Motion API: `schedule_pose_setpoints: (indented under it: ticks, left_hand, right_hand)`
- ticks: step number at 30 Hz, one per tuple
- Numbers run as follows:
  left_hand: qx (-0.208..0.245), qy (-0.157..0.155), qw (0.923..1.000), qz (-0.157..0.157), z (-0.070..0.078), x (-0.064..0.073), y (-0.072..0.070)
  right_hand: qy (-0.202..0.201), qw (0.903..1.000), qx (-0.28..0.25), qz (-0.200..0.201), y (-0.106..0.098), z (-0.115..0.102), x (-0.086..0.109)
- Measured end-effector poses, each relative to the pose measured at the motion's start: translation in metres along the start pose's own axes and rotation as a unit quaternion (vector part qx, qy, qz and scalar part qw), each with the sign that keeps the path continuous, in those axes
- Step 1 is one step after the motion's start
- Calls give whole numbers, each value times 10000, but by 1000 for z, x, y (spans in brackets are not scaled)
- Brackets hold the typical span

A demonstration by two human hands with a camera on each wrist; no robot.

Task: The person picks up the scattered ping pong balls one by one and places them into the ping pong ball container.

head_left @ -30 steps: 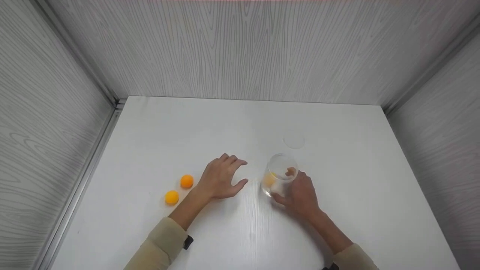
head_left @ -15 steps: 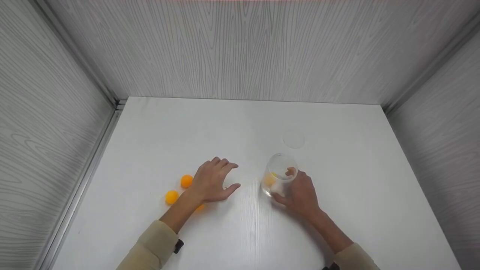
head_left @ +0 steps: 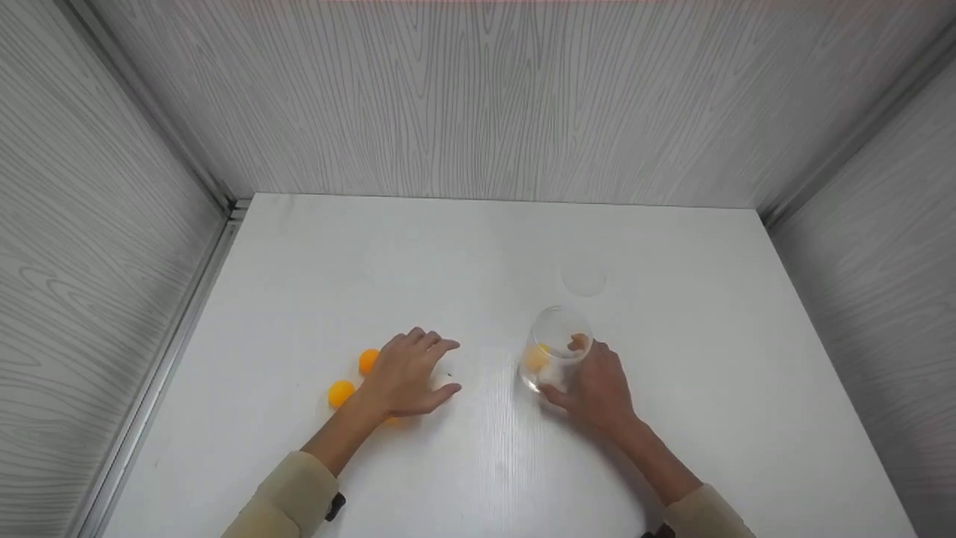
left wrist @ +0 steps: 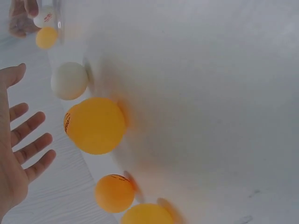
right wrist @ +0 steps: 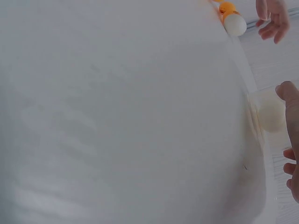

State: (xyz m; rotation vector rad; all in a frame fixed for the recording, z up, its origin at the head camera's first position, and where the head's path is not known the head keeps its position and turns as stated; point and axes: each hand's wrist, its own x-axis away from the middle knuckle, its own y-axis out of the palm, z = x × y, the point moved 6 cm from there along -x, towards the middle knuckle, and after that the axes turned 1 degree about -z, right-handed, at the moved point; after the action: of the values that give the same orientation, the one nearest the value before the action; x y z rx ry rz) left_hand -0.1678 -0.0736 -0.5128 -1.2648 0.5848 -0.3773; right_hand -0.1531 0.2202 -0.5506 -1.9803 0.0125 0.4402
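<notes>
The clear jar [head_left: 556,320] stands upright right of centre, an orange ball [head_left: 536,359] and a white ball [head_left: 551,375] inside. The right hand [head_left: 601,385] grasps its right side, thumb near, fingers far. To the left, the left hand [head_left: 405,377] is spread and holds nothing, near a loose white ball [left wrist: 69,81] and a large-looking orange ball [left wrist: 96,126]. Two more orange balls [head_left: 341,393] lie farther left; a clear disc [head_left: 584,278] lies beyond the jar on the white table [head_left: 448,254]. The loose balls could probably roll off if the left palm or wrist nudges them; a sideways push could tip the jar. Dark print marks some orange balls, reddish print a jarred white one, all illegible.
</notes>
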Motion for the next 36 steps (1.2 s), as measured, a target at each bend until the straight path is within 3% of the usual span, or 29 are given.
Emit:
schedule_pose_setpoints:
  ticks: [12,17,36]
  left_hand:
    - [-250,56,9996,-150,-5,10,11]
    - [-415,97,9988,-220,-7,11,17]
    - [-88,15,9991,-421,-9,18,30]
  right_hand:
    - [22,10000,49,-35,0,0,-1]
    - [144,9996,-225,-19,0,2,0]
    - [10,9999,-160,42,1,3,1]
